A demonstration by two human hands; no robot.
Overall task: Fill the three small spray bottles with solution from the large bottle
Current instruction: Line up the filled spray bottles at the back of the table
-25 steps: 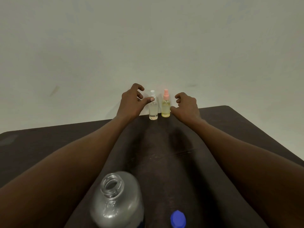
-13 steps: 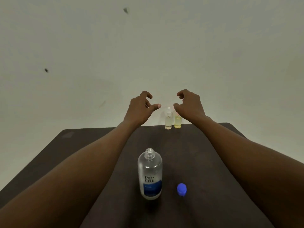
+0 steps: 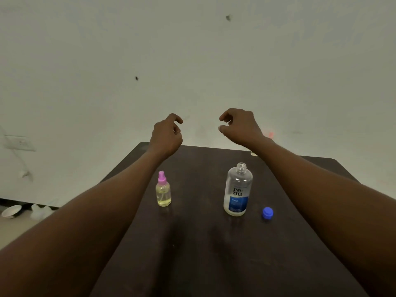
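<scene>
Item, nearest: dark bench (image 3: 199,249), crossed by both bare forearms reaching away from the viewer. Item: blue cap (image 3: 267,213), lying loose on the bench just right of the large bottle (image 3: 237,189), which stands upright with its neck open; its liquid level cannot be read. Item: one small spray bottle (image 3: 163,192), purple pump fitted, yellowish liquid inside, upright and well apart to the left of the large bottle. Item: left hand (image 3: 166,135) and right hand (image 3: 240,126), both raised above the far edge of the bench, apart from each other, fingers loosely curled, holding nothing. Item, partly hidden: a pale bottle base (image 3: 254,154) at the far edge behind the right forearm, with a pink smear above it; probably the other small bottles, though this cannot be confirmed. Item, farthest: plain wall (image 3: 192,61) with a socket (image 3: 19,143) at the left. Change noted: a second ago the hands were down around two small bottles at the far edge; they have since lifted away empty, and the view has swung so that the purple-topped bottle now shows. Reading: the far pair looks set down and released, and with the large bottle uncapped, the purple-topped one is likely next for checking or filling.
</scene>
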